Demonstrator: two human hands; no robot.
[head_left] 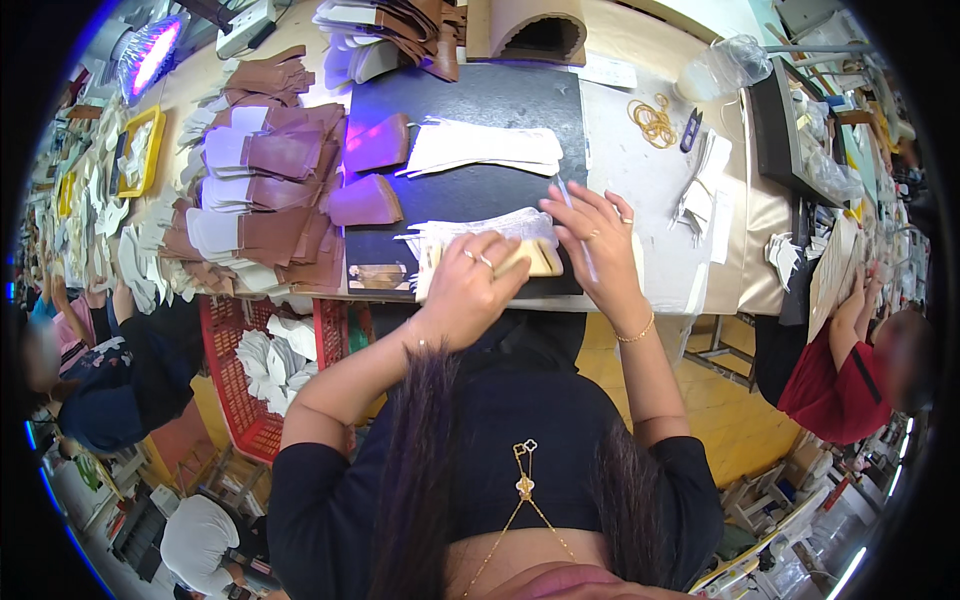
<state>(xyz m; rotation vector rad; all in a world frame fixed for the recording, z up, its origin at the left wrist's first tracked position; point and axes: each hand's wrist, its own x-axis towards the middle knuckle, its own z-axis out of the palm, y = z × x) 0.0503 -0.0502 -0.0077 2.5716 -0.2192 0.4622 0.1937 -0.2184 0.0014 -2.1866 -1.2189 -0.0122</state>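
My left hand [475,280] is closed over a cream-coloured block [541,258], pressing it down on a stack of thin white pieces [490,224] near the front edge of a black board [460,90]. A slim, pale pen-like stick [565,193] rests between the fingers of my right hand [603,250], just right of the block. What kind of tool it is I cannot make out. Farther back on the board lies a second white stack [490,145] with frayed-looking left ends. Two brown flared pieces [366,202] sit at the board's left side.
Overlapping brown and white pieces [270,150] cover the table's left. Rubber bands [652,122], small snips [690,130] and white strips [702,185] lie to the right. A red basket [225,370] with white pieces stands below the table's left edge. Other people work at both sides.
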